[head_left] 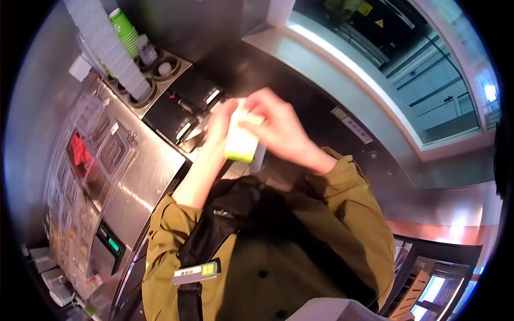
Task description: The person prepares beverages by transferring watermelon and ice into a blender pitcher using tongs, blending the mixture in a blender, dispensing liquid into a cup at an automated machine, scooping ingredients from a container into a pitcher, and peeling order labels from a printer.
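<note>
In front of my chest, both hands are on a bright white paper item with a green lower edge (pixel 241 144), whose exact kind the glare hides. My left hand (pixel 220 120) grips its left side, fingers closed and partly hidden. From the right, my right hand (pixel 276 123) bends over its upper part with curled fingers, a little blurred. Just behind my left hand sits a black device with metal parts (pixel 184 109) on the counter.
At upper left, a stack of green cups (pixel 124 32) and a tall column of white lids or cups (pixel 110 48) stand in round holders. Clear-lidded containers (pixel 115 152) line the left counter, near a small green display (pixel 111 243). A window opening (pixel 342 59) lies upper right.
</note>
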A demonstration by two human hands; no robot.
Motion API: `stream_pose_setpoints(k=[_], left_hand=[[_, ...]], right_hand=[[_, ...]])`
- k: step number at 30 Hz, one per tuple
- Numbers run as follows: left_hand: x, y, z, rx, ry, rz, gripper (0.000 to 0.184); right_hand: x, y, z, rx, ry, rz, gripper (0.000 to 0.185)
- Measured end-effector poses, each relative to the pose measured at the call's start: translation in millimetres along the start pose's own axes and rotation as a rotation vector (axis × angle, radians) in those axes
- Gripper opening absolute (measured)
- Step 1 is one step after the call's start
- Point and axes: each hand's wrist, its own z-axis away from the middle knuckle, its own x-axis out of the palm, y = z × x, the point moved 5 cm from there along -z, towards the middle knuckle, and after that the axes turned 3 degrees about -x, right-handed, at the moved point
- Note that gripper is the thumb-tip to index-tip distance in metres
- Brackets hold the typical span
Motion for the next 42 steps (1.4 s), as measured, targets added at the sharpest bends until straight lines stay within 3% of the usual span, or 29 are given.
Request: stream_pose_setpoints(k=[1, 2, 3, 5, 7, 8, 9, 10, 11, 15, 22, 26, 32, 40, 42], left_hand=[[-4.7, 1.0, -2.1, -0.005, 0.094, -0.076, 0.020], [-6.5, -1.7, -10.6, 0.007, 0.056, 0.019, 0.019], [-9.9, -4.6, -18.7, 0.014, 0.014, 0.121, 0.018], [11.0, 5.0, 11.8, 0.016, -0.186, 0.039, 0.017], [-14.8, 1.1, -5.2, -0.079, -0.490, 0.133, 0.019], [-6.4, 18.8, 14.3, 0.332, -0.369, -0.485, 0.020], [-6.4, 18.6, 10.1, 0.179, -0.265, -0.278, 0.021], [-7.0, 18.0, 7.4, 0.056, -0.139, -0.049, 0.023], [-10.3, 19.5, 10.1, 0.049, -0.070, -0.050, 0.023], [-15.5, 22.8, 16.2, -0.016, -0.093, -0.038, 0.023], [-21.2, 29.0, 14.8, -0.082, -0.116, -0.093, 0.019], [-14.0, 28.2, 19.4, -0.074, -0.047, -0.185, 0.020], [-13.2, 35.3, 9.9, -0.142, -0.091, -0.199, 0.021], [-22.0, 42.9, -11.6, -0.330, -0.303, 0.012, 0.020], [-40.5, 26.0, -30.5, -0.332, -0.454, 0.054, 0.020]], right_hand=[[26.9, 0.2, 8.2, -0.128, -0.101, 0.177, 0.018], [43.0, -1.2, 14.9, -0.156, -0.062, 0.259, 0.030], [59.4, 1.9, 18.1, -0.278, -0.039, 0.512, 0.039], [62.5, -20.3, 10.7, -0.278, 0.012, 1.094, 0.048], [49.9, -17.9, 0.5, -0.126, -0.139, 1.008, 0.056], [37.7, -19.5, -9.7, -0.166, -0.125, 0.964, 0.057], [21.5, -19.2, -21.9, -0.165, -0.135, 0.895, 0.044], [4.2, -10.5, -30.1, -0.302, -0.058, 0.690, 0.028], [-11.2, -4.5, -38.1, -0.191, -0.071, 0.537, 0.020], [-1.0, 37.7, -41.3, -0.276, -0.410, 0.197, 0.016], [12.7, 20.8, -41.7, -0.618, -0.411, 0.529, 0.014], [15.2, 40.8, -48.0, -0.309, -0.655, 0.470, 0.019], [12.3, 41.3, -61.2, -0.236, -0.699, 0.530, 0.018], [5.2, 24.5, -73.4, -0.557, -0.440, 0.491, 0.017], [0.2, 15.5, -79.8, -0.566, -0.353, 0.445, 0.016]])
